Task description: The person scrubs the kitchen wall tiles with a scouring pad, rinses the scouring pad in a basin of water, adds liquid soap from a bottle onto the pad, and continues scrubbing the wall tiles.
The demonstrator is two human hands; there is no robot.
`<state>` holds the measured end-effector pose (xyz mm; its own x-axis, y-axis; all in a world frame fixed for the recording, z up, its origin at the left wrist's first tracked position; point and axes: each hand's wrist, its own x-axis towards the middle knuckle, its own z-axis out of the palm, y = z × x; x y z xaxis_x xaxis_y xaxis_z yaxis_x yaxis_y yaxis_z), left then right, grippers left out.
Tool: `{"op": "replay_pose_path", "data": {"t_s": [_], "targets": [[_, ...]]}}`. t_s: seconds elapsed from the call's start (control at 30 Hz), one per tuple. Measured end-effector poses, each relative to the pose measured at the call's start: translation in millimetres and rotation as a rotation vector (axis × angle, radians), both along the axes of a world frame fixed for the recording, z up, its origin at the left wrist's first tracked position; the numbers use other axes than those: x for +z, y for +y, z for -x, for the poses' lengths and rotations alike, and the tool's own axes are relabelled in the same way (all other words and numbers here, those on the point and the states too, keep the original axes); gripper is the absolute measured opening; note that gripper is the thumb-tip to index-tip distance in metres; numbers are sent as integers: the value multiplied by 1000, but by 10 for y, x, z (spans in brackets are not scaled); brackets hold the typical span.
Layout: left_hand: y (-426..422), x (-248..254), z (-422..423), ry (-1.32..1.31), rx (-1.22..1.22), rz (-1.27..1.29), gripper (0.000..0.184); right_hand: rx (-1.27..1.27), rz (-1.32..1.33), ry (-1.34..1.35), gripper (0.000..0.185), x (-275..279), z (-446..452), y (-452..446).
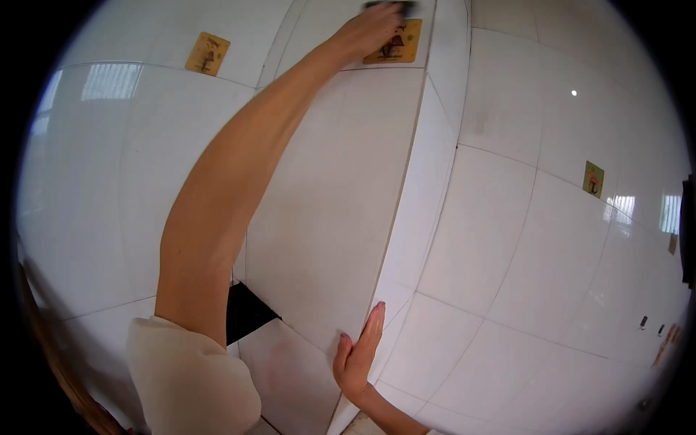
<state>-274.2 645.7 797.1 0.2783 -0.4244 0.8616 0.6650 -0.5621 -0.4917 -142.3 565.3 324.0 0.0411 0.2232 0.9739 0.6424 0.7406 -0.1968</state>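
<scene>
My left hand (370, 32) is at the top, at the end of an outstretched arm, closed on a dark, blurred object (407, 9) against the white tiled wall (333, 167). Just below that object, a yellow decorated sticker (406, 49) is partly covered by my fingers. Lower down, my right hand (359, 355) rests with its palm side against the projecting wall's edge. Its fingers point up, the thumb stands apart, and nothing shows in it.
Similar stickers are on the left wall (207, 54) and the right wall (594, 179). A black opening (246, 313) lies beside my left upper arm. Small dark fittings (644, 322) are at the right, and a brown curved edge (65, 373) runs along the lower left.
</scene>
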Motion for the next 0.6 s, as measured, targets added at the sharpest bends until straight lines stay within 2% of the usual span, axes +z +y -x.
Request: {"op": "replay_pose_path", "data": {"t_s": [0.03,0.07,0.13,0.17,0.2,0.27,0.3,0.4,0.43,0.53,0.57,0.6], "targets": [[96,321,-50,124,33,-126,32,7,13,4,65,0,-4,-13],[180,458,16,122,28,-125,32,2,14,2,65,-6,2,-20],[314,583,218,14,496,11,31,9,41,21,66,-6,5,-19],[306,566,307,-78,788,182,31,-2,34,13,66,-2,-17,-5],[300,595,250,-80,776,176,31,2,4,-3,66,-2,-23,14],[333,600,171,-85,623,-48,33,8,-18,-11,66,-8,-24,13],[309,653,-20,0,-118,-154,32,2,5,-9,66,0,-25,-6],[483,764,-43,-145,-102,-159,33,7,52,-6,67,-30,15,-61],[559,880,226,-46,673,-26,35,10,46,4,67,5,-1,-39],[515,718,269,-149,700,-30,36,7,10,-12,68,-7,-19,6],[239,505,144,-142,701,-26,36,8,16,-8,68,0,-15,4],[-283,220,-65,-2,277,185,35,5,30,-9,68,15,-22,-11]]}}
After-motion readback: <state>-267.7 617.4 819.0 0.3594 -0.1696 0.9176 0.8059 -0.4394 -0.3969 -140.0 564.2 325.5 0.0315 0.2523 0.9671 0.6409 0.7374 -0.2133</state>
